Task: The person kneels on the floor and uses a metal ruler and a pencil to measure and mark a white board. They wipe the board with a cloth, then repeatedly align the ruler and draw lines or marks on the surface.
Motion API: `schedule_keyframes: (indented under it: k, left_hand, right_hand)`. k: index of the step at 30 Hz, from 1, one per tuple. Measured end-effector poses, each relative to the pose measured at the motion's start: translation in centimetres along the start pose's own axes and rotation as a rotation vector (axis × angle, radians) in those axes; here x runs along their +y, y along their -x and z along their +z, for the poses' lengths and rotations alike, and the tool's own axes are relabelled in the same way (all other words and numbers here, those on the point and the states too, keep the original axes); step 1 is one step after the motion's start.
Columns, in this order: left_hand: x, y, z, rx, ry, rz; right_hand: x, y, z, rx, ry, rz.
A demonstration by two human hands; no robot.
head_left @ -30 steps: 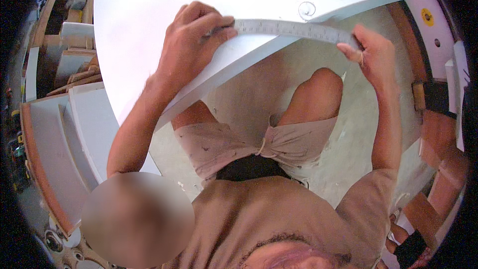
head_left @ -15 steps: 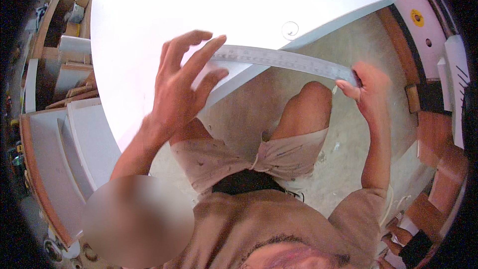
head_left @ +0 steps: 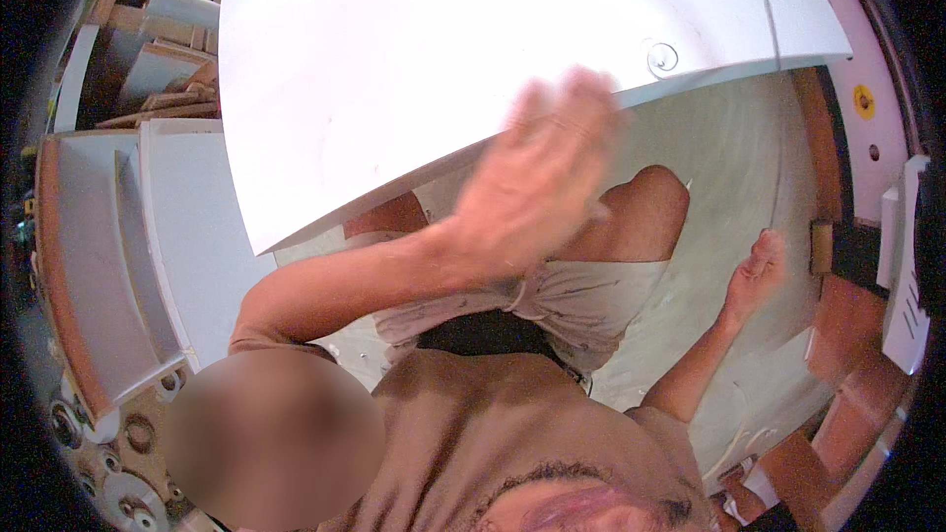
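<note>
A large white board [head_left: 414, 49] spreads in front of me, its near edge running up to the right. My left hand [head_left: 537, 172] is over that near edge, fingers stretched out and blurred by motion, with nothing visible in it; whether it touches the board I cannot tell. Off to the right, my right hand [head_left: 759, 261] is closed round the lower end of a metal ruler [head_left: 776, 128]. The ruler is turned edge-on, so it shows as a thin line rising past the board's right part. A thin curled strip [head_left: 662, 59] lies on the board near its edge.
Grey-white panels with a brown-edged tray-like piece [head_left: 94, 266] stand at left, below stacked wood offcuts [head_left: 168, 69]. A pink-white surface with a yellow round spot [head_left: 864, 101] and brown blocks [head_left: 852, 325] line the right side. Round metal parts [head_left: 128, 473] lie at lower left.
My left hand has swung right, from above the board to its near edge. My right hand has moved down and right, turning the ruler from lying across the edge to edge-on. My view has shifted.
</note>
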State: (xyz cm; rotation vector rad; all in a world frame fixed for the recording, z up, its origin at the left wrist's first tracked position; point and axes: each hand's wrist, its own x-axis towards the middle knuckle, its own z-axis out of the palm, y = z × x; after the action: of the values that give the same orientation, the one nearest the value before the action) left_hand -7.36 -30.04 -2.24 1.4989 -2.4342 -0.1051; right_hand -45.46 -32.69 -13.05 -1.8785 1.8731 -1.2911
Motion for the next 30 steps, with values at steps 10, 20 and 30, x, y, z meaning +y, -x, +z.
schedule_keyframes:
  k: [10, 20, 30]
  left_hand:
    - [-3.1, 2.4, -3.0, -0.037, 0.004, -0.113]
    - [-3.5, -3.3, -2.1, -0.097, -0.051, 0.026]
    - [-1.8, -4.0, -0.2, 0.032, -0.213, -0.005]
  right_hand:
    - [-2.2, 1.1, 0.1, -0.022, 0.088, 0.070]
    - [-3.5, 2.2, 1.9, -0.062, 0.067, 0.149]
    - [-3.6, 2.6, 3.0, -0.082, -0.077, 0.178]
